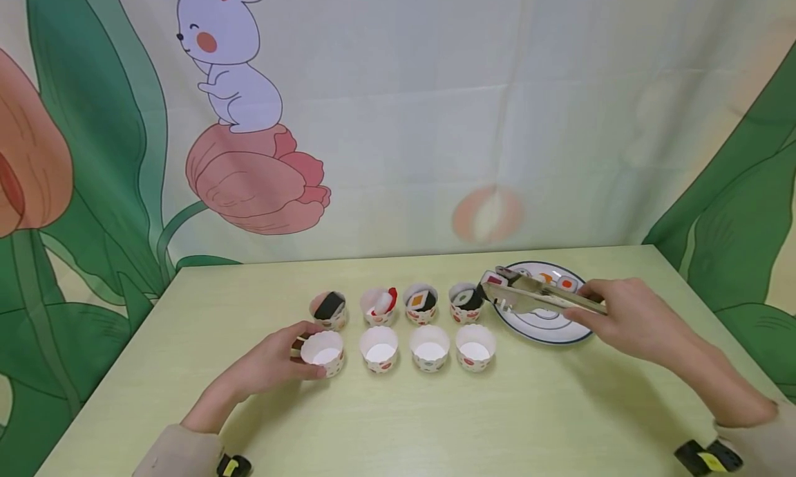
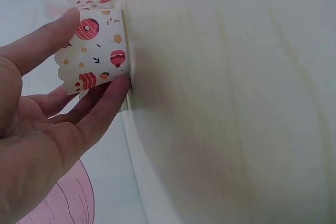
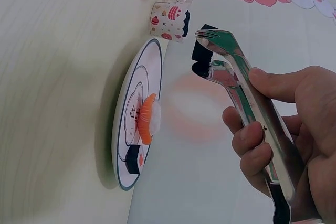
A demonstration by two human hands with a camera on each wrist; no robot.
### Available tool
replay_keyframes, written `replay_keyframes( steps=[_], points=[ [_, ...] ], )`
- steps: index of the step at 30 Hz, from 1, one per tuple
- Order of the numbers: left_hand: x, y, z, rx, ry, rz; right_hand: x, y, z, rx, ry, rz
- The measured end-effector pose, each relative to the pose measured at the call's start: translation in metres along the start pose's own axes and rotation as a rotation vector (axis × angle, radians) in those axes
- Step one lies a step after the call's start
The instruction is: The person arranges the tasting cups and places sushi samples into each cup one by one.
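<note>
My left hand (image 1: pixel 273 356) holds the leftmost front paper cup (image 1: pixel 323 351) between thumb and fingers; in the left wrist view the cup (image 2: pixel 94 51) has a cake-and-doughnut print and stands on the table. My right hand (image 1: pixel 640 325) grips metal tongs (image 1: pixel 516 300), raised over the left side of a blue-rimmed plate (image 1: pixel 541 328). Between the tongs' tips is a toy sushi roll (image 1: pixel 493 278) with a black wrap. On the plate lie a salmon nigiri (image 3: pixel 145 119) and another black-wrapped roll (image 3: pixel 135 159) with an orange centre.
Behind the front row stand cups with toy sushi: a black-topped piece (image 1: pixel 329 305), a red-and-white piece (image 1: pixel 384 302), a yellow-centred roll (image 1: pixel 418 301) and a green-centred roll (image 1: pixel 463 298). Front-row cups (image 1: pixel 429 349) show bare white insides. A printed curtain (image 1: pixel 398 117) hangs behind the table.
</note>
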State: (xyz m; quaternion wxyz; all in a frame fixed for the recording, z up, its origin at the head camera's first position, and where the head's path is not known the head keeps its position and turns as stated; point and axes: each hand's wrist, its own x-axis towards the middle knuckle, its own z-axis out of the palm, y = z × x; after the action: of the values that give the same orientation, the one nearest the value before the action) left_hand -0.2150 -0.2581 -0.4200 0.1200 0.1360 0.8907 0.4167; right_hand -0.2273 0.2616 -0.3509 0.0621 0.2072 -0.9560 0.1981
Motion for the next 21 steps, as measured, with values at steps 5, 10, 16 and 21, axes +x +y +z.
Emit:
replay_keyframes(
  steps=[5,10,16,21],
  points=[
    [0.000,0.001,0.000,-0.001,-0.001,-0.007,0.001,-0.005,0.000,0.000,0.002,-0.021],
    [0.001,0.001,0.000,0.008,0.002,-0.024,0.002,-0.010,-0.001,-0.013,0.005,-0.043],
    [0.001,0.000,0.001,0.021,0.007,-0.020,0.003,-0.015,-0.001,-0.027,0.008,-0.064],
    [0.000,0.000,0.001,0.002,0.001,-0.017,0.005,-0.020,-0.002,-0.014,0.010,-0.100]
  ],
)
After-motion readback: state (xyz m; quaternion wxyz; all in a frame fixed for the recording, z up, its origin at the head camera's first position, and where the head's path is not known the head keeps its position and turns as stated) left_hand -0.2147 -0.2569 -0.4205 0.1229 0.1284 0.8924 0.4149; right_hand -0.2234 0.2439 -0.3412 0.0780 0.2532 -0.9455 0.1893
